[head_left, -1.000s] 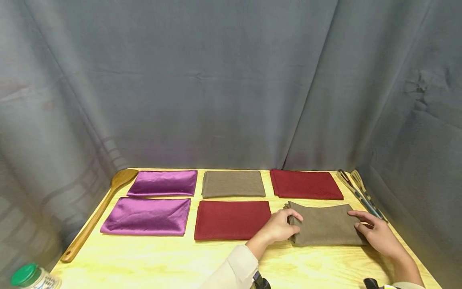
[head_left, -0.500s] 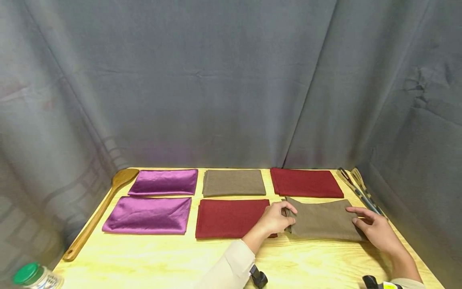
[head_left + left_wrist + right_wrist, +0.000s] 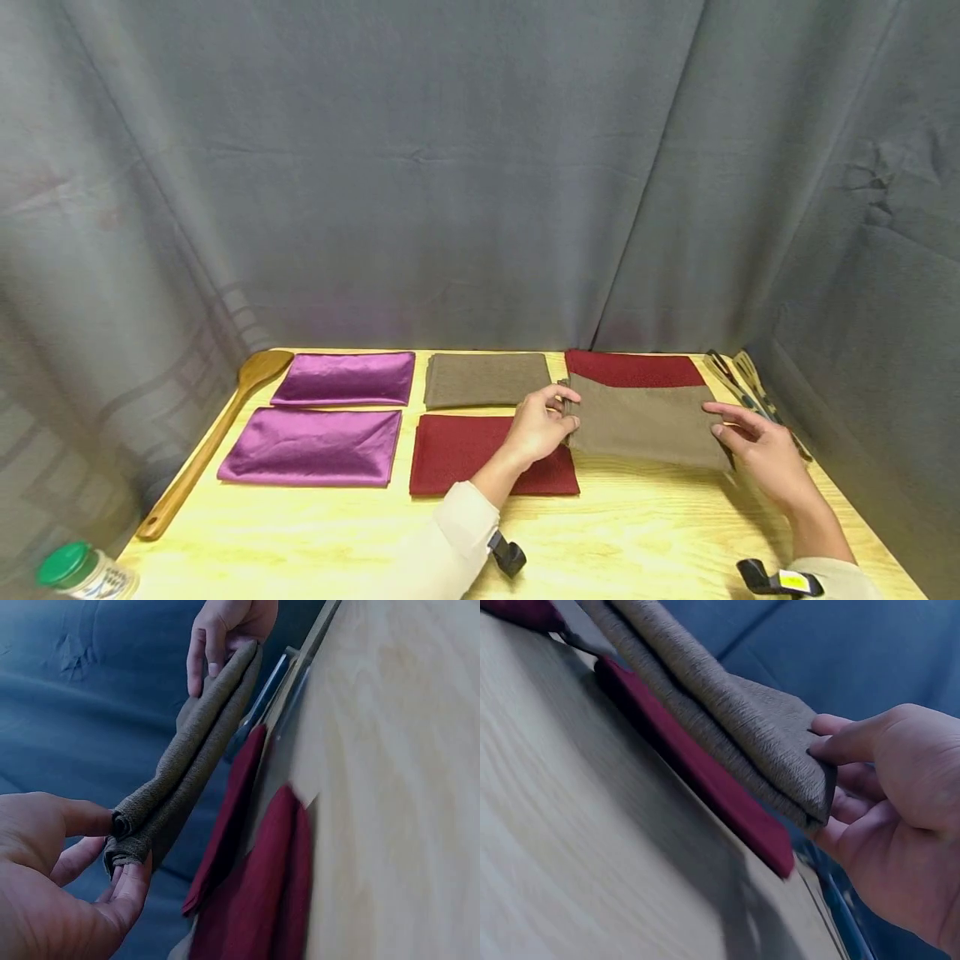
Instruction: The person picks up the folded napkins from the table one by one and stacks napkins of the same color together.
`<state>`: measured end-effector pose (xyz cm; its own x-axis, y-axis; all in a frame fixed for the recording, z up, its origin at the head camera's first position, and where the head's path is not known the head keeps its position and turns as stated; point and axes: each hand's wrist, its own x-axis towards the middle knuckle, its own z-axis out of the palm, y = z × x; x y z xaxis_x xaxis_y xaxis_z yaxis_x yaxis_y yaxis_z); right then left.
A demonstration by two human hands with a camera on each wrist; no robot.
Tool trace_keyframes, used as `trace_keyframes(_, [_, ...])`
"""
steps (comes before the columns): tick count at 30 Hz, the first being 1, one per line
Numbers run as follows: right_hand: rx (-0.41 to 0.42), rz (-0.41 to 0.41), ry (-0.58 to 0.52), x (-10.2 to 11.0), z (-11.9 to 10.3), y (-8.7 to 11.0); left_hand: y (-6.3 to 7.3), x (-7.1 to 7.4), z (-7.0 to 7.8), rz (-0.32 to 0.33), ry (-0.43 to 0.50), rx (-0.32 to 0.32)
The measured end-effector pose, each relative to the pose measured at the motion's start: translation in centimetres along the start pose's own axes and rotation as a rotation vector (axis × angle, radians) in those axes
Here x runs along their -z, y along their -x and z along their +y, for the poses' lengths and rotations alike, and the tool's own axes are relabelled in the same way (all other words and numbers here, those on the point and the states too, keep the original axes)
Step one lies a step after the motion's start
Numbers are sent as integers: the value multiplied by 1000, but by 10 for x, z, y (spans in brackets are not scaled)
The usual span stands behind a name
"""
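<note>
A folded grey-brown cloth is held up off the table between my two hands. My left hand pinches its left end, thumb on one face and fingers beneath, as the left wrist view shows. On the opposite end, my right hand grips the edge between thumb and fingers. In the right wrist view the cloth shows thick folded layers and hangs above the table. Behind it, a folded dark red cloth is partly covered in the head view. Another folded red cloth lies below my left hand.
Two shiny purple folded cloths lie at the left, and a second grey-brown cloth at the back middle. A wooden spoon lines the left edge. Several long utensils lie along the right edge. A green-lidded jar stands front left.
Both hands have lifted the grey-brown cloth off the table and moved it back and slightly left. It now overlaps the rear red cloth in the head view.
</note>
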<state>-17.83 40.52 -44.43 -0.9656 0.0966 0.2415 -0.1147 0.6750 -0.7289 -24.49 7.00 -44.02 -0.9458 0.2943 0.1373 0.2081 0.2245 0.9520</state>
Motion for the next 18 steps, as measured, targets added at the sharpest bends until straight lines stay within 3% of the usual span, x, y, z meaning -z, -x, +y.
trace_keyframes(8, [17, -10, -126, -24, -26, -25, -4, 44, 0, 57, -31, -12])
trace_keyframes(18, [4, -66, -299, -69, -58, -63, -14, 102, -10, 104, -78, -51])
